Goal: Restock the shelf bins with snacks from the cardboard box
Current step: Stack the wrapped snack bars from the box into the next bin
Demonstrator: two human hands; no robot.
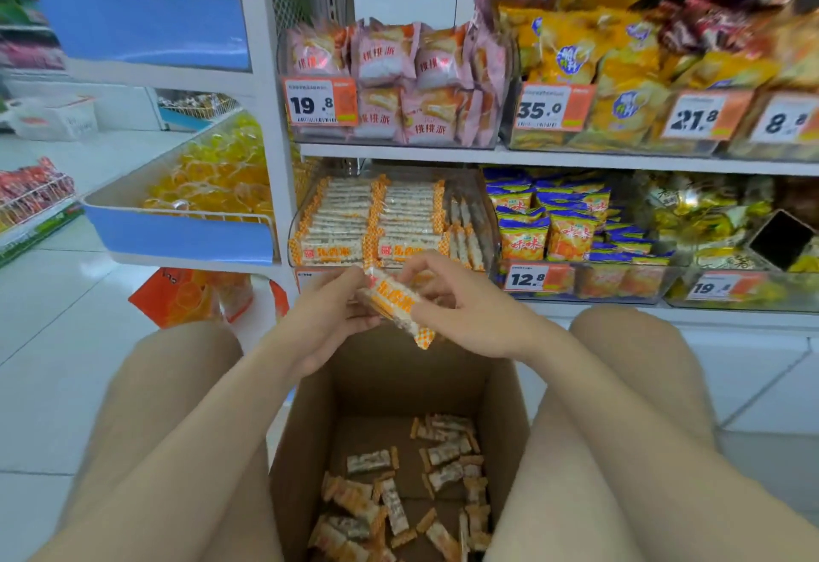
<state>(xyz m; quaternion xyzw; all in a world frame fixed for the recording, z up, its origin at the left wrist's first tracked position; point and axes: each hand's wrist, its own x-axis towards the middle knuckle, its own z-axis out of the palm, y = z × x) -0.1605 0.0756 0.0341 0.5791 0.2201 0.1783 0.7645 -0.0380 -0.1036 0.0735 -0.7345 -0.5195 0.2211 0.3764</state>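
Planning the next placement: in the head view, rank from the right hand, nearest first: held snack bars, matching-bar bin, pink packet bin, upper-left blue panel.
1. Snack bars: pinched in the right hand, left hand too.
2. Matching-bar bin: just beyond, lower shelf.
3. Pink packet bin: shelf above.
4. Blue panel: far upper left.

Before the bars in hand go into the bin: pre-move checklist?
1. Grip: left hand and right hand both hold the snack bars: ok.
2. Product match: same orange-checked wrappers as in the clear bin: ok.
3. Room in bin: right side sits lower than the two full stacks: ok.
4. Path to bin: nothing in between: ok.
5. Bundle squared up: tilted, one end sticks out below the hands: not ok.
6. Number of bars held: cannot tell.
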